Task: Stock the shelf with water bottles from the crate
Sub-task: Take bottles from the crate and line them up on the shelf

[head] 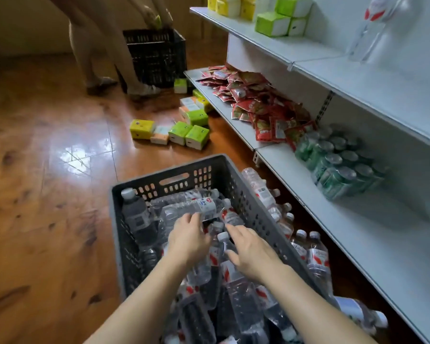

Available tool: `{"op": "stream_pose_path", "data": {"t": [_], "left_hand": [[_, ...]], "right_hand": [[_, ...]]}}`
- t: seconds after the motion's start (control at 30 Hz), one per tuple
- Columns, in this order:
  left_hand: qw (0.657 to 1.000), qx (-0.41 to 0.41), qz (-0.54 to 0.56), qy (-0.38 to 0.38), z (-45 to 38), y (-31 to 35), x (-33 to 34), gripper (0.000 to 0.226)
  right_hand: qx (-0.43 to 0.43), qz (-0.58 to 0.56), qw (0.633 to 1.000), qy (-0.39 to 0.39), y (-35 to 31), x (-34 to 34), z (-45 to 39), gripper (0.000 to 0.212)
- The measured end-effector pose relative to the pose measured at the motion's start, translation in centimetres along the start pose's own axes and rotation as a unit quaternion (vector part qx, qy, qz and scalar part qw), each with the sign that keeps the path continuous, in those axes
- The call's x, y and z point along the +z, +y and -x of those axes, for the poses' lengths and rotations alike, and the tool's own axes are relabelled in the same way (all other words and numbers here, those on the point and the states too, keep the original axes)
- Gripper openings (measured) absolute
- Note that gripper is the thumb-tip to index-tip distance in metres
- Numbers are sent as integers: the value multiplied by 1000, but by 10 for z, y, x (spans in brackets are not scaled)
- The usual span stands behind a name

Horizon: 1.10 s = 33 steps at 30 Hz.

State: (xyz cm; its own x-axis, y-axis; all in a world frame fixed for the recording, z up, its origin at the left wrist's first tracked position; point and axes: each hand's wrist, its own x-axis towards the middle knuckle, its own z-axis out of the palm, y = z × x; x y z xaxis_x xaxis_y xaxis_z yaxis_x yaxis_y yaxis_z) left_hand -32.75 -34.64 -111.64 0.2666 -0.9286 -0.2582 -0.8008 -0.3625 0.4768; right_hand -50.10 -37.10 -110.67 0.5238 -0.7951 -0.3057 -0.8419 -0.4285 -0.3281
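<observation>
A grey plastic crate (pixel 164 181) stands on the floor in front of me, filled with several clear water bottles (pixel 199 207) lying in a heap. My left hand (pixel 188 235) reaches into the crate, fingers spread over the bottles and touching them. My right hand (pixel 252 252) hovers beside it, fingers extended around a white-capped bottle (pixel 223 240) without gripping it. The white lower shelf (pixel 358 232) runs along the right. More water bottles (pixel 313 254) stand on the floor under it, next to the crate.
Green canned drinks (pixel 340 165) and red snack packets (pixel 258 100) sit on the lower shelf. Tissue packs (pixel 184 132) lie on the wooden floor. Another person (pixel 97 45) stands by a black crate (pixel 157 58) at the back. Upper shelf (pixel 358 70) holds tissue packs and a blurred bottle (pixel 372 28).
</observation>
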Motion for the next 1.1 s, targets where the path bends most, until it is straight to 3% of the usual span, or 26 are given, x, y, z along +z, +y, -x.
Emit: {"op": "stream_pose_path", "data": {"t": [0.1, 0.2, 0.4, 0.47, 0.57, 0.73, 0.87, 1.1], "left_hand": [[988, -3, -143, -61, -17, -9, -9, 77], [975, 3, -202, -89, -35, -16, -14, 85], [944, 25, -328, 19, -48, -17, -13, 67], [962, 8, -272, -15, -50, -17, -11, 67], [992, -45, -103, -65, -41, -16, -9, 56], [983, -84, 155, -48, -1, -12, -9, 37], [962, 11, 272, -13, 18, 7, -16, 44], [926, 178, 333, 21, 45, 92, -47, 42]], "right_hand": [[-4, 28, 999, -35, -10, 3, -10, 71], [-7, 57, 996, -64, -14, 3, -11, 72], [40, -16, 997, -68, -12, 6, -12, 75], [62, -69, 993, -71, -15, 10, -11, 76], [68, -95, 991, -68, -18, 15, -8, 74], [145, -270, 952, -10, -22, 4, -8, 73], [148, -416, 894, 81, -37, -18, -3, 88], [117, -427, 860, 255, -26, -98, 43, 39]]}}
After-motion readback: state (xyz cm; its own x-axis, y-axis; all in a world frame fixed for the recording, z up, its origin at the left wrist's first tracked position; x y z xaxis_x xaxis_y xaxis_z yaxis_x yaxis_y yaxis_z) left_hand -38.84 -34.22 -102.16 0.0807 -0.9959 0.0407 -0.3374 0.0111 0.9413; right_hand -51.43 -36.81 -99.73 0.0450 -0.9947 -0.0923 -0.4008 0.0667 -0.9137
